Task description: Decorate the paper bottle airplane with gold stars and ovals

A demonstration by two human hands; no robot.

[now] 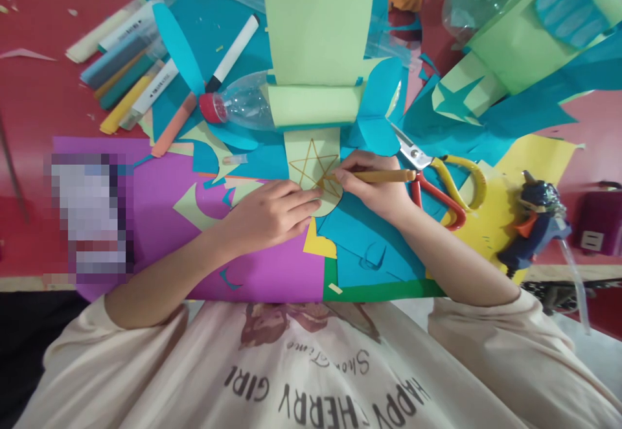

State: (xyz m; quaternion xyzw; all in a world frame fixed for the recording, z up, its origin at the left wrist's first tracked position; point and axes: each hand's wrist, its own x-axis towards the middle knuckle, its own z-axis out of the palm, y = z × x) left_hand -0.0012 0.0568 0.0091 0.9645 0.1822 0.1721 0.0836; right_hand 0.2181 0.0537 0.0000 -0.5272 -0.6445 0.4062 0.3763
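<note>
My right hand (372, 186) is closed round a yellow-orange marker (389, 175) whose tip touches a light green paper piece (311, 163) bearing a drawn five-pointed star. My left hand (272, 212) lies flat on the lower edge of that paper with fingers stretched out, pressing it down. The green piece hangs from a clear plastic bottle (240, 102) with a red cap, wrapped in light green paper and fitted with teal paper fins.
Scissors (440, 179) with yellow and red handles lie right of my right hand. A dark glue gun (534, 225) stands at the right. Several markers (129, 66) lie at the upper left. Purple paper (165, 189), teal and yellow scraps cover the red surface.
</note>
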